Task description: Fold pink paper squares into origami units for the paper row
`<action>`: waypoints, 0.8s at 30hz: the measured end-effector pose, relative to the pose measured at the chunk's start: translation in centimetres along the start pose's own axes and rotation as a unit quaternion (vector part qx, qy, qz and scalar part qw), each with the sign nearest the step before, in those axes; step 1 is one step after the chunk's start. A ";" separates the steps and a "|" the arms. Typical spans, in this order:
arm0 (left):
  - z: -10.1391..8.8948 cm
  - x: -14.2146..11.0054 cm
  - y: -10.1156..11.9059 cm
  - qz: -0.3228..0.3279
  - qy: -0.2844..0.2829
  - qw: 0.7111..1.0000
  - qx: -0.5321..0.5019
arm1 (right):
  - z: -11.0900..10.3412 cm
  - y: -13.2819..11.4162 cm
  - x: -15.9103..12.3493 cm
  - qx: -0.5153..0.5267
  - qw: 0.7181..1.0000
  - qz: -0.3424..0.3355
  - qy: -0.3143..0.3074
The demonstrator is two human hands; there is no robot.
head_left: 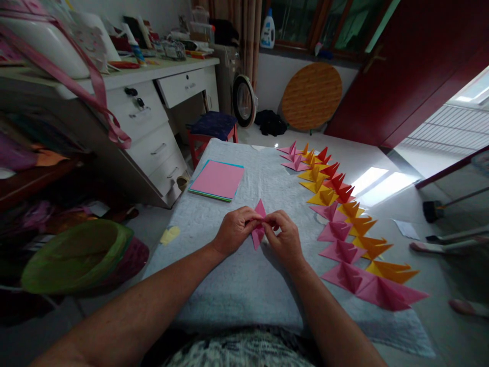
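Between my two hands is a piece of folded pink origami paper [260, 208], its points sticking out above and below my fingers. My left hand [237, 229] pinches it from the left. From the right, my right hand [284, 237] pinches it with thumb and index finger close to the left fingertips. The fingers hide the middle of the fold. To the left and farther off lies a stack of square coloured paper [217, 179] with a pink sheet on top. Rows of finished-looking paper cranes [346, 250] in pink, yellow, orange and red stand along the table's right side.
A pale cloth covers the table [206, 285]. At left are a green-lined bin [76, 255] and a white desk with drawers [148, 142]. Beyond the table stand a stool [212, 125], an open front-loading washer [243, 101] and a leaning round wooden board [313, 97].
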State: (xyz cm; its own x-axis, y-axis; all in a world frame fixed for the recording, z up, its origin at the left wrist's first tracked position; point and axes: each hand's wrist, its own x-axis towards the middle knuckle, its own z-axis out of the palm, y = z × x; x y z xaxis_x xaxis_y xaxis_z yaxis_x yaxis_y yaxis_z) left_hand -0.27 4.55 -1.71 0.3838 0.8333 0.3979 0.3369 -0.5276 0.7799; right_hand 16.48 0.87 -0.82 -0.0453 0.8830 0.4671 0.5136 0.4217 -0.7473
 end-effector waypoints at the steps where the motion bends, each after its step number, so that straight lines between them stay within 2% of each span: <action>1: 0.0 0.0 0.0 0.004 0.000 1.000 0.000 | 0.0 -0.1 0.0 0.002 1.000 0.001 0.001; 9: -0.2 -0.2 0.7 0.037 -0.021 0.998 0.045 | -0.2 -0.6 -0.1 0.032 0.999 0.032 -0.009; 15: -0.3 -0.5 1.0 0.094 -0.043 0.982 0.158 | -0.6 -0.9 -0.1 0.068 0.991 0.111 -0.014; 20: -0.3 -0.5 1.0 0.123 -0.042 0.973 0.191 | -0.5 -0.8 0.0 0.127 0.973 0.194 -0.014; 24: -0.3 -0.5 1.0 0.090 -0.051 0.982 0.159 | -0.5 -0.6 0.1 0.205 0.945 0.252 -0.030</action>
State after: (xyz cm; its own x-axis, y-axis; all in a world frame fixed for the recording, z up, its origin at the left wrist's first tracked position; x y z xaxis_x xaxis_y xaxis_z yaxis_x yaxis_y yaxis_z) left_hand -0.38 3.71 -1.01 0.5407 0.7097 0.4516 0.5010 -0.7030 0.5048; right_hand 16.57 0.61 -0.11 0.0618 0.9980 -0.0147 0.1078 -0.0213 -0.9939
